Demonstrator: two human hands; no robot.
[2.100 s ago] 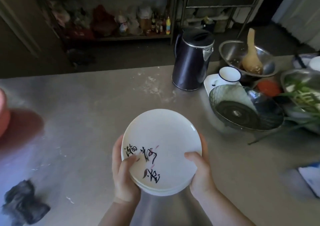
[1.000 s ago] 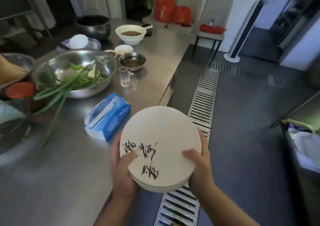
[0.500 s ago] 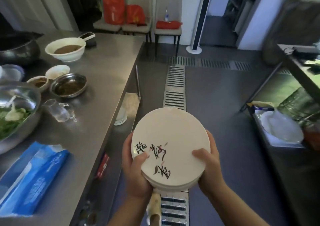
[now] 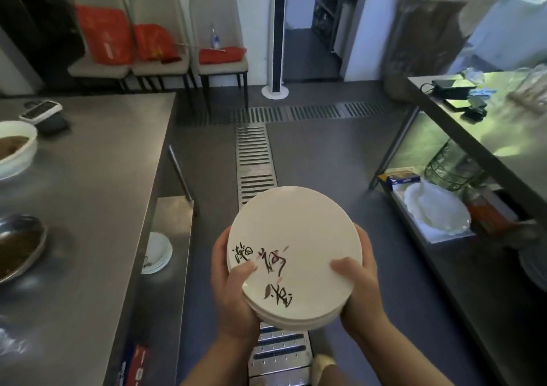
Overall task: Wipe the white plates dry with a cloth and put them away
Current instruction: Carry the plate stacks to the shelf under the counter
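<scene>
— Between the two tables, over the floor drain, what's being carried?

— A stack of white plates, the top one painted with dark brush characters. The left hand is closed on the near-left rim, thumb on top; the right hand is clamped on the right rim the same way.

— Where should they go?

— Likely the lower shelf under the left table, where a similar small pile of plates already sits. That's a guess from how alike they look.

— How to do it well?

— Keep the stack level, fingers underneath, so nothing slides. Bend low, clear the table edge, and set it down flat beside or squarely on that pile. Mind the grated drain underfoot
</scene>
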